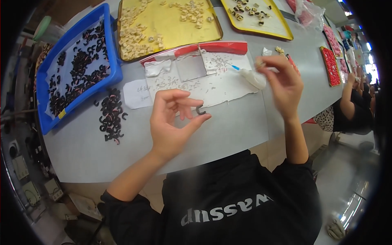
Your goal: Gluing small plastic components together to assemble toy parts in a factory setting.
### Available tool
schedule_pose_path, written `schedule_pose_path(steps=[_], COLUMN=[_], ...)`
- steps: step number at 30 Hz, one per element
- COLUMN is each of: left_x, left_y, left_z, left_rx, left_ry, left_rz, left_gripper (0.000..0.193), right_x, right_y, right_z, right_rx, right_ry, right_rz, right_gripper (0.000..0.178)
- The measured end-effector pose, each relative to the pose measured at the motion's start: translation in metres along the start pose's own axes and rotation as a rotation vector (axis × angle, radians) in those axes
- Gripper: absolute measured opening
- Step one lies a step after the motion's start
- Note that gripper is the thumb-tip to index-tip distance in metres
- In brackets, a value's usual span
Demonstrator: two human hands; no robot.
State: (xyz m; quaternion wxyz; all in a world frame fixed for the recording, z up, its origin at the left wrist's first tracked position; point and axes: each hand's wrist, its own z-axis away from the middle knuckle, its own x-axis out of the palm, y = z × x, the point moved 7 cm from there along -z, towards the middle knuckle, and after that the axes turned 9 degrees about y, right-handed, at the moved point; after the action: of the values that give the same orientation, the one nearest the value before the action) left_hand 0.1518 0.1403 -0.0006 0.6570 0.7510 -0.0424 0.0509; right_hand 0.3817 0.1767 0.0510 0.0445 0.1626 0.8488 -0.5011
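Between the thumb and fingertips of my left hand (173,122) is a small black curved piece (200,110), held above the near edge of a white board (228,94). My right hand (284,79) is raised at the board's right side, thumb and forefinger pinched together. A small pale bit shows at those fingertips, too small to name. Just left of this hand is a whitish squeeze bottle (254,79) with a blue needle tip (235,67) pointing far left; whether my right hand touches it, I cannot tell. Tiny grey bits (175,84) are scattered over the board.
A blue tray (116,73) of black curved pieces stands at left, a loose pile (111,116) beside it. Yellow trays (192,34) with small cream pieces lie beyond the board. A paper note (136,94) lies left. At far right are red-filled trays (330,67) and other people.
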Motion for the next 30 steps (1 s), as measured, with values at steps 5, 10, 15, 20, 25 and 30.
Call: schedule_pose_path(steps=[5,10,15,20,25,30], left_x=[-0.004,-0.005,-0.008,-0.006,-0.008,-0.005], left_y=[0.002,0.001,-0.005,-0.007,-0.007,0.004], left_z=[-0.001,-0.002,-0.002,-0.002,0.0,0.001], left_rx=[0.067,0.058,0.033,0.006,0.034,0.25], left_ry=[0.022,0.031,0.034,0.048,0.05,-0.007], left_rz=[0.012,0.043,0.009,0.068,0.055,-0.045], left_gripper=[0.048,0.048,0.049,0.049,0.047,0.043], right_x=[0.072,0.087,0.09,0.09,0.091,0.096], right_y=[-0.029,-0.018,-0.016,-0.017,-0.015,0.003], right_z=[0.025,0.03,0.032,0.033,0.036,0.043], right_rx=[-0.139,-0.01,-0.049,-0.099,-0.048,0.344], right_ry=[-0.376,-0.424,-0.424,-0.429,-0.443,-0.468], right_rz=[-0.106,-0.28,-0.294,-0.327,-0.338,-0.608], right_gripper=[0.026,0.026,0.025,0.024,0.02,0.016])
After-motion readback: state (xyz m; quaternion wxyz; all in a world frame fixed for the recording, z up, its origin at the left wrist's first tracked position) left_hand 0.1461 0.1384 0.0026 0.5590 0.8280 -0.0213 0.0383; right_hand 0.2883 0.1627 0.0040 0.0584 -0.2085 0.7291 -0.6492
